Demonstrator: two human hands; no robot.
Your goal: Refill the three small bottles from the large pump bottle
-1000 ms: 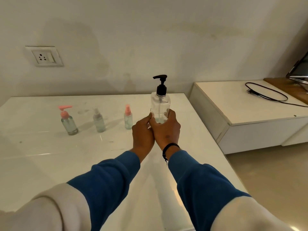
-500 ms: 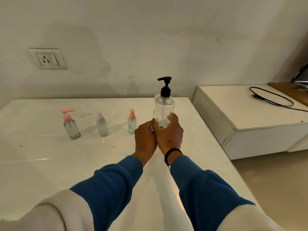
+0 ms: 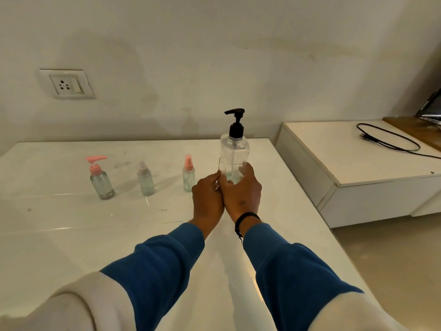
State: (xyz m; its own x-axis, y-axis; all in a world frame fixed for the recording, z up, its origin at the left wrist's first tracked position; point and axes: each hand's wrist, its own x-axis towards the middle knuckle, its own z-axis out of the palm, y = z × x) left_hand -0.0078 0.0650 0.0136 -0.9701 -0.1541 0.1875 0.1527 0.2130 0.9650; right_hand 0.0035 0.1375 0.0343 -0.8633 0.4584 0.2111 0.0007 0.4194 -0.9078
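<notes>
My left hand [image 3: 207,199] and right hand [image 3: 241,192], side by side, both gripped the base of the pump bottle [image 3: 234,154], upright at the table's [image 3: 71,235] far right. Three small bottles [image 3: 145,179] stood in a row to the left, caps on; refilling, by my judgement, not begun. White wall, socket [image 3: 68,84]; low cabinet [image 3: 358,177] right, bearing a cable [image 3: 391,140].

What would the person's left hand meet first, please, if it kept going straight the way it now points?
The left hand points forward and slightly right, so it would meet the large pump bottle at once; its fingertips seem to touch the base already, beside the right hand. Depth is uncertain.
</notes>
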